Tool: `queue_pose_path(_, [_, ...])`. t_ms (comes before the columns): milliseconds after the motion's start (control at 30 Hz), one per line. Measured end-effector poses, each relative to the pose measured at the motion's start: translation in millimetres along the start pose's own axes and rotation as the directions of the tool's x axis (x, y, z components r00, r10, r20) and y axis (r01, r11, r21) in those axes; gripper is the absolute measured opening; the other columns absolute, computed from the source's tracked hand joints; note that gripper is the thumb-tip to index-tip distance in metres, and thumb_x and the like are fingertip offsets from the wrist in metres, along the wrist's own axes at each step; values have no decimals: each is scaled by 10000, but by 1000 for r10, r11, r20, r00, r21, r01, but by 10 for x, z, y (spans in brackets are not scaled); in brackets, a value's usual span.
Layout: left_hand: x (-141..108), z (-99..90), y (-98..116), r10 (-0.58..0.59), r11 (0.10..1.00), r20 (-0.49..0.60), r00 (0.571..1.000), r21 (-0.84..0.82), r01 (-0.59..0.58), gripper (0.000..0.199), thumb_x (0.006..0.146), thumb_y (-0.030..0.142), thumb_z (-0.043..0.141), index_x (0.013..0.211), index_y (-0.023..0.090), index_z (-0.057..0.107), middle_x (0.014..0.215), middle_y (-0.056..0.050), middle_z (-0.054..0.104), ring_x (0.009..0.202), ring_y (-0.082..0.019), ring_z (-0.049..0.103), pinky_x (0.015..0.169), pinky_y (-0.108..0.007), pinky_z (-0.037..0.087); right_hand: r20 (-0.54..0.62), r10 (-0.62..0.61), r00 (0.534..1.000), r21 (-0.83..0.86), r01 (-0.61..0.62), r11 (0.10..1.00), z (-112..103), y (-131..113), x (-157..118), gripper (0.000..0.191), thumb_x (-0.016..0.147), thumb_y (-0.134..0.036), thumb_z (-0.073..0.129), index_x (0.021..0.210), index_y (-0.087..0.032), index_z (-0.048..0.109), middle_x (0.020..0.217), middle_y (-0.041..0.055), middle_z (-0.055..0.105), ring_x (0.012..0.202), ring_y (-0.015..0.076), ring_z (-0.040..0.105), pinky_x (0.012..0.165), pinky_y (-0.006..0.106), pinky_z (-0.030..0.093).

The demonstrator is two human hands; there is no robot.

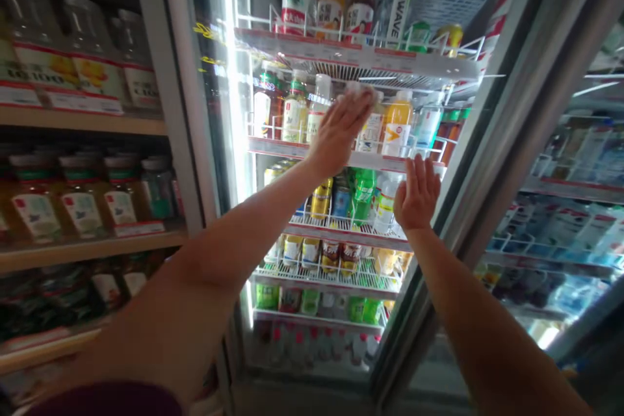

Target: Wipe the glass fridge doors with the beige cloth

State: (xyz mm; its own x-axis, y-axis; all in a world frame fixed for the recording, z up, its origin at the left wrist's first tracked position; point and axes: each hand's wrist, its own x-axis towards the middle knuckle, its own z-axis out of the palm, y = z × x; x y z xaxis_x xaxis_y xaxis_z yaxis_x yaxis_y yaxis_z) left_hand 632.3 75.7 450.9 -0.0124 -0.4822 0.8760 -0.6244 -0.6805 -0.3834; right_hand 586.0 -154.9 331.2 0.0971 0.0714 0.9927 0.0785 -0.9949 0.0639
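My left hand [338, 133] lies flat against the glass door of a lit drinks cooler [234, 78], and a pale blur at its fingertips is too unclear to name. My right hand [416, 194] rests lower and further right, palm forward with the fingers spread, holding nothing. Behind the glass, white wire shelves [341, 234] carry bottled drinks, including an orange-capped juice bottle [397, 123] close to my left fingertips. Green and gold cans [341, 198] stand just left of my right hand.
Wooden shelves of bottled drinks [82, 250] stand to the left of the cooler. A second glass-door cooler [560, 221] stands to the right behind a metal door frame. A dark maroon sleeve [102, 402] shows at the bottom edge.
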Motion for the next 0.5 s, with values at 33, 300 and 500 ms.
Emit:
queue_pose_path(33, [-90, 48, 129, 72, 997, 30, 997, -2, -72, 643, 982, 63, 297, 1609, 204, 305, 1655, -27, 328, 1568, -213, 154, 1295, -484, 163, -10, -1, 1000, 13, 1, 1000, 4, 12, -5, 546, 1027, -252, 325, 1560, -173, 416, 1581, 130, 466, 1543, 260, 297, 1246, 516, 242])
queue_pose_path(300, [-517, 21, 247, 96, 995, 30, 995, 16, -97, 577, 1013, 69, 285, 1566, 186, 398, 1625, 4, 386, 1549, -197, 231, 1288, -440, 238, -90, -32, 995, 70, 39, 997, -4, 86, -24, 530, 1028, -244, 312, 1531, -148, 452, 1546, 161, 500, 1511, 275, 365, 1207, 533, 334])
queue_pose_path(500, [-1054, 198, 467, 197, 980, 138, 971, 7, -200, 594, 1002, 97, 367, 1591, 177, 351, 1667, 2, 297, 1561, -178, 193, 1298, -370, 236, -124, -102, 987, 18, 105, 994, 5, 147, -55, 528, 1038, -265, 314, 1520, -110, 463, 1514, 204, 520, 1486, 317, 405, 1178, 564, 389])
